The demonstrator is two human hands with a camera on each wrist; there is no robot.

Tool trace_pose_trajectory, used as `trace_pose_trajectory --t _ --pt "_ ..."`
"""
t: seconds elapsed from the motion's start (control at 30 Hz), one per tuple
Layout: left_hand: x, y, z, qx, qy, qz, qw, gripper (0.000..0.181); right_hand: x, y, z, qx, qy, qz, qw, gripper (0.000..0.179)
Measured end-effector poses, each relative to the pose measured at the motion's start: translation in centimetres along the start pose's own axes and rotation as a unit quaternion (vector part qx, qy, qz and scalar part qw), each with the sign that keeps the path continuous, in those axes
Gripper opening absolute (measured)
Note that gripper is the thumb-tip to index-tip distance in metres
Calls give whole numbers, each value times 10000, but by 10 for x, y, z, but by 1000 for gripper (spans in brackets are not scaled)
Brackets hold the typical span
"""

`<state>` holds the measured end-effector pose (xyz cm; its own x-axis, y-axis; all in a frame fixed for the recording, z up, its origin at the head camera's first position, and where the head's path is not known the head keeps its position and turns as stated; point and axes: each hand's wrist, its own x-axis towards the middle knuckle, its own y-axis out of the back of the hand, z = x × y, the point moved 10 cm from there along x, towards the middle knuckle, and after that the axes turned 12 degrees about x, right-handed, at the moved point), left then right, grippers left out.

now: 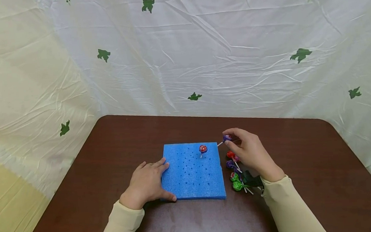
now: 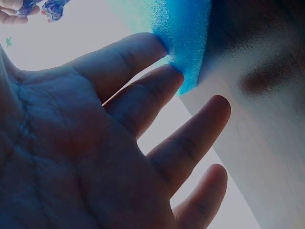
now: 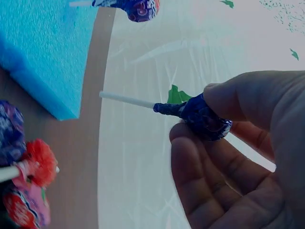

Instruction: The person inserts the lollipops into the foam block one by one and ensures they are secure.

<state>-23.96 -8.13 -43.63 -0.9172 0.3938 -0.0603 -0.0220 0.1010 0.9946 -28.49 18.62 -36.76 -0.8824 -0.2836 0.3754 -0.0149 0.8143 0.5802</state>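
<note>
Lollipop (image 3: 200, 119): blue-wrapped, raised near the far right corner of the foam board (image 1: 192, 191), stick pointing boardward.
Right hand (image 1: 252, 154): thumb and fingers pinching the wrapped head.
Left hand (image 1: 148, 183): fingers spread at the board's left edge, thumb at its near edge.
Handling: likely light; head hard, wrapper probably slick, thin stick liable to bend sideways.
Hold point: head, or wrapper neck for finer control.
Board material: probably light and soft; steady by the edges.
Standing lollipop (image 1: 203, 149): stick in the board.
Loose lollipops (image 1: 237, 186): right of the board.
</note>
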Motion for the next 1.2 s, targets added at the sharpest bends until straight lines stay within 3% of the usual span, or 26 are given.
trace_pose_trajectory --t 0.13,0.53,1.2 --pt "0 0 -1 -10 9 -5 10000 109 1 -3 1 185 1 54 9998 32" --pt "0 2 -1 -35 -15 16 10000 109 1 -12 18 607 -786 8 9951 29" --pt "0 2 -1 -84 -6 -58 9999 109 0 -32 17 804 -893 -352 9921 32"
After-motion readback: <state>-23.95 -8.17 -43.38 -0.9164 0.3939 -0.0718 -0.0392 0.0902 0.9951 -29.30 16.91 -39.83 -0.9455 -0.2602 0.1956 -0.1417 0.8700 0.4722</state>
